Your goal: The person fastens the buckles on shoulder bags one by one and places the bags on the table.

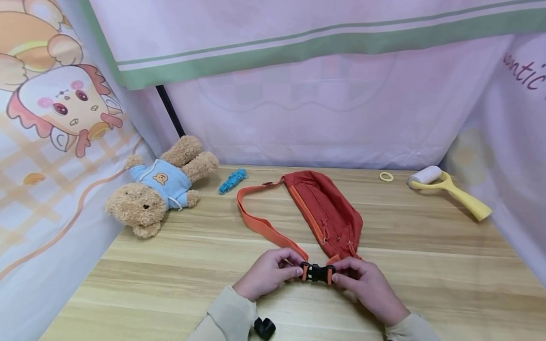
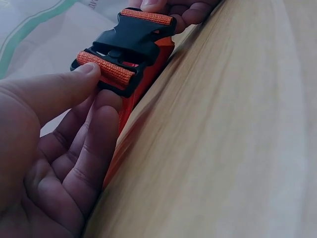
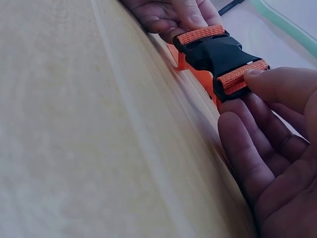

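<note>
A red waist bag with an orange strap lies on the table. At its near end is a black side-release buckle, its two halves fitted into each other. Whether they are fully latched I cannot tell. My left hand pinches the left end of the buckle, thumb on the orange webbing and fingers beneath. On the other end, my right hand holds the buckle between thumb and fingers. Both hands are just above the wooden surface.
A teddy bear in a blue hoodie lies at the left, with a bundle of blue cord beside it. Toward the back right are a pale yellow ring and a yellow-handled lint roller. Printed cloth encloses the table.
</note>
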A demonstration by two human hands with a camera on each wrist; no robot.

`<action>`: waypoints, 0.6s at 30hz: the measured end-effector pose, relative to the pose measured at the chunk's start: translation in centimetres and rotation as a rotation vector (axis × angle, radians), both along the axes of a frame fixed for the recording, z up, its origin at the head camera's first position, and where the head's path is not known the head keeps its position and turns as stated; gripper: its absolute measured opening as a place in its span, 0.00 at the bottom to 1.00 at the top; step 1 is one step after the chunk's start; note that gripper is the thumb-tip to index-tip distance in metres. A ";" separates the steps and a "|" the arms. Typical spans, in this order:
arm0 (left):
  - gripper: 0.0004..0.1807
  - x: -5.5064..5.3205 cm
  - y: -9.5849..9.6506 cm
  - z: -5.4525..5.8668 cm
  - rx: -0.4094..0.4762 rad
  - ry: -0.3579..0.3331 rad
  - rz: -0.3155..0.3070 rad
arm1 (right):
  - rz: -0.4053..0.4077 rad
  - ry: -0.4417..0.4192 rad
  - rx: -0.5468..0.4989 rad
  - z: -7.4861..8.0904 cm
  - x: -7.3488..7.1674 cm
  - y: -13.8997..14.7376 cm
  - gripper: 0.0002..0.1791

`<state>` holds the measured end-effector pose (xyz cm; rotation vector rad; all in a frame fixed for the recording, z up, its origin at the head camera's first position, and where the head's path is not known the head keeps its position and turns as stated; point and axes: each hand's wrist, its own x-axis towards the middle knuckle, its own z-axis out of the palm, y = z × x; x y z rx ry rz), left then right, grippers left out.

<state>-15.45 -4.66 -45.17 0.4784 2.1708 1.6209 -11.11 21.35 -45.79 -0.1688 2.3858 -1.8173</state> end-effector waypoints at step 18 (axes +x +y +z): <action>0.04 -0.1 0.1 -0.1 0.027 0.004 -0.016 | 0.018 0.015 -0.037 -0.1 0.0 0.0 0.10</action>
